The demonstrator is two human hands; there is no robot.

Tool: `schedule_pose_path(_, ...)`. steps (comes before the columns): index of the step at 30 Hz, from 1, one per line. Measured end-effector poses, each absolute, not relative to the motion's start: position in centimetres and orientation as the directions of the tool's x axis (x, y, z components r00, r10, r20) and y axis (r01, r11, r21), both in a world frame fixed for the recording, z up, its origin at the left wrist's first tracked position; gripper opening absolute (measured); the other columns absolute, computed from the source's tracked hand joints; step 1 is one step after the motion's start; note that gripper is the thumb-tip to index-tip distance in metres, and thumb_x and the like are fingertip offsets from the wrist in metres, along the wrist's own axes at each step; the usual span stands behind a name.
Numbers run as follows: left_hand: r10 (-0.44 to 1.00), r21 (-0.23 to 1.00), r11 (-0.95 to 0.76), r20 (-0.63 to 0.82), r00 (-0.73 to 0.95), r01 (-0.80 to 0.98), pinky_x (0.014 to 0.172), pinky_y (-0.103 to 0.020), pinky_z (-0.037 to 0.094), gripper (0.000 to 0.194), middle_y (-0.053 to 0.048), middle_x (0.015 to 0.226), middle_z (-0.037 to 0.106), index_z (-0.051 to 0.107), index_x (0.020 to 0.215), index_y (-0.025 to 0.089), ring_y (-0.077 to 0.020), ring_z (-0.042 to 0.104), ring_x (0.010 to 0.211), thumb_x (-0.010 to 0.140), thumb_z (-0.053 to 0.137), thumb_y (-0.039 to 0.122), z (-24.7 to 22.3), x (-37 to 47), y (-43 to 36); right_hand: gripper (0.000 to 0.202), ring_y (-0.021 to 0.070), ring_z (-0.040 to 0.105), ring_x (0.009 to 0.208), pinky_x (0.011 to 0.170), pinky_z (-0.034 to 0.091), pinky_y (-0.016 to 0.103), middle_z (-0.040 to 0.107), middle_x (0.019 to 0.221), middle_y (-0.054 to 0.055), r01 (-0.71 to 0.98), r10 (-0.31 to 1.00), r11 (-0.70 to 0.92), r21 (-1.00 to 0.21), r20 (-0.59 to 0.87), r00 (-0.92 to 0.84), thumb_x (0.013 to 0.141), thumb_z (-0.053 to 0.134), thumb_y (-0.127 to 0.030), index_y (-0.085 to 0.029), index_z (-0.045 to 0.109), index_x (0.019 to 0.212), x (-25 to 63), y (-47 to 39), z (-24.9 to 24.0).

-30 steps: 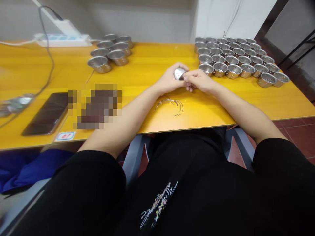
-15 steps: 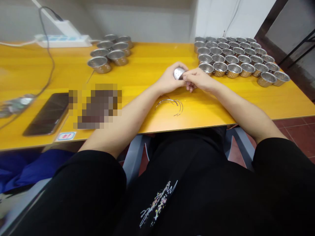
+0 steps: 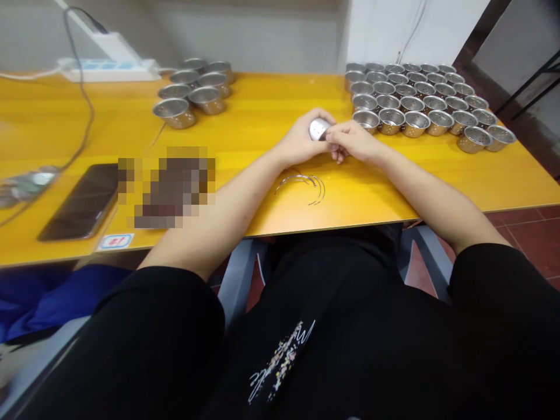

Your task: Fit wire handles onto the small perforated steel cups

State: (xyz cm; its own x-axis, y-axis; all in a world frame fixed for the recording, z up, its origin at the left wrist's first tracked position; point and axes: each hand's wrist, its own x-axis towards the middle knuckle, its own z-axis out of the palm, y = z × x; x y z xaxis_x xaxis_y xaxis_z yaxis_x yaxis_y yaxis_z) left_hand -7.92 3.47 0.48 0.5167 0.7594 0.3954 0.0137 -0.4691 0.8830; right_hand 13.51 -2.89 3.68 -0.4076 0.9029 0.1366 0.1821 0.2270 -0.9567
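While gripping a cup (image 3: 318, 129) in the left hand (image 3: 301, 139) and pinching its rim with the right hand (image 3: 350, 140), looks mid-piece, with wires (image 3: 314, 183) loose nearer than that cup, a big batch (image 3: 416, 124) right of it, a smaller batch (image 3: 174, 115) left, doneness unclear.

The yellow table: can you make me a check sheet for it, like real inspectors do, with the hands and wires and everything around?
Surface: yellow table, with a seam at left.
Work things: holed metal cup in hand; cup group on the right; smaller cup group on the left; thin curved wires near the front edge.
Clutter: dark phone, small label; a pixelated patch hides something.
Hands: left hand grips the cup; right hand has fingers at its edge, any pinched item hidden.
Cables: dark cable across the left; white power strip behind.
Surroundings: grey chair, red tiled floor, blue cloth.
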Motion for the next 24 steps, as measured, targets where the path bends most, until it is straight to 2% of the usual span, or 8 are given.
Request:
schedule_pose_path(5,0.753,0.896,-0.444,0.369,0.544,0.007,0.089,-0.037,0.067,0.070,0.000,0.094,0.079,0.070,0.121,0.026,-0.0252,0.082,0.091,0.064,0.110,0.026,0.5,-7.8,3.4,0.052,0.0104,0.067,0.052,0.054,0.056,0.016,0.075,0.065,0.001,0.177,0.911,0.216,-0.960,0.132,-0.391,0.122,0.082,-0.027,-0.023,0.064,0.074,13.8,-2.8,3.2)
schedule_pose_path(10,0.762,0.897,-0.443,0.373,0.529,0.006,0.091,-0.038,0.066,0.068,0.000,0.095,0.077,0.069,0.122,0.026,-0.0247,0.080,0.090,0.065,0.108,0.026,0.8,-7.6,2.9,0.055,0.0118,0.068,0.056,0.057,0.061,0.020,0.078,0.071,0.001,0.145,0.897,0.211,-0.967,0.132,-0.423,0.119,0.097,-0.048,-0.023,0.066,0.080,14.4,-2.6,2.7)
schedule_pose_path(14,0.746,0.891,-0.454,0.378,0.549,0.003,0.087,-0.037,0.067,0.066,0.000,0.096,0.078,0.071,0.121,0.025,-0.0242,0.080,0.089,0.065,0.105,0.022,1.1,-7.7,2.6,0.063,0.0127,0.070,0.059,0.059,0.063,0.022,0.081,0.075,0.003,0.110,0.883,0.225,-0.968,0.155,-0.444,0.110,0.106,-0.064,-0.024,0.068,0.081,14.7,-2.6,2.6)
schedule_pose_path(16,0.740,0.883,-0.469,0.389,0.548,0.006,0.085,-0.036,0.067,0.066,-0.001,0.097,0.079,0.073,0.121,0.025,-0.0241,0.081,0.088,0.064,0.105,0.019,1.2,-7.7,2.5,0.064,0.0126,0.069,0.059,0.058,0.063,0.022,0.081,0.075,0.002,0.112,0.889,0.220,-0.969,0.152,-0.432,0.108,0.109,-0.065,-0.023,0.068,0.081,14.7,-2.6,2.7)
schedule_pose_path(20,0.742,0.870,-0.492,0.401,0.538,0.029,0.088,-0.037,0.071,0.064,-0.001,0.099,0.081,0.075,0.120,0.025,-0.0254,0.083,0.091,0.064,0.106,0.016,1.3,-7.7,2.3,0.060,0.0115,0.069,0.059,0.058,0.061,0.021,0.083,0.076,0.002,0.131,0.899,0.212,-0.968,0.141,-0.415,0.111,0.106,-0.058,-0.023,0.069,0.080,14.6,-2.8,2.7)
schedule_pose_path(24,0.745,0.866,-0.498,0.398,0.535,0.050,0.098,-0.041,0.073,0.060,-0.002,0.099,0.080,0.077,0.120,0.024,-0.0286,0.086,0.098,0.067,0.106,0.017,1.3,-7.7,2.2,0.063,0.0118,0.070,0.060,0.057,0.060,0.021,0.083,0.077,0.003,0.119,0.878,0.250,-0.961,0.174,-0.446,0.109,0.107,-0.066,-0.022,0.072,0.081,14.9,-2.9,2.7)
